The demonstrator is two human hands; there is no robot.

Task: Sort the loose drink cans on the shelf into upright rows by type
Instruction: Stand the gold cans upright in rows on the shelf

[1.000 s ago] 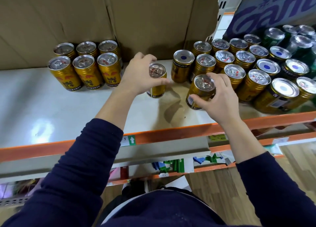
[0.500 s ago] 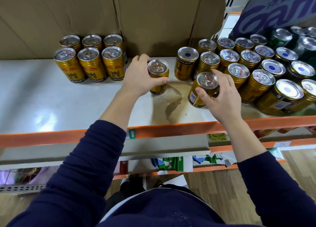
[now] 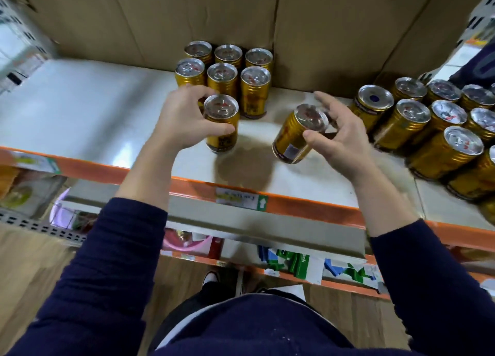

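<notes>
Upright can near shelf front edge, my left hand fingers curling round its wall; right hand pinching tilted can near rim. I'm judging both heavy, rigid, slick: gripping mid-wall.

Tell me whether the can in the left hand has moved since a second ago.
Yes. The left hand has carried its can leftward, from beside the six-can block to just in front of it.

Six gold cans sit at the back edge of the shelf. There are two hands, the left hand holding one upright can and the right hand one tilted can. At least nine more cans crowd the right edge.
</notes>
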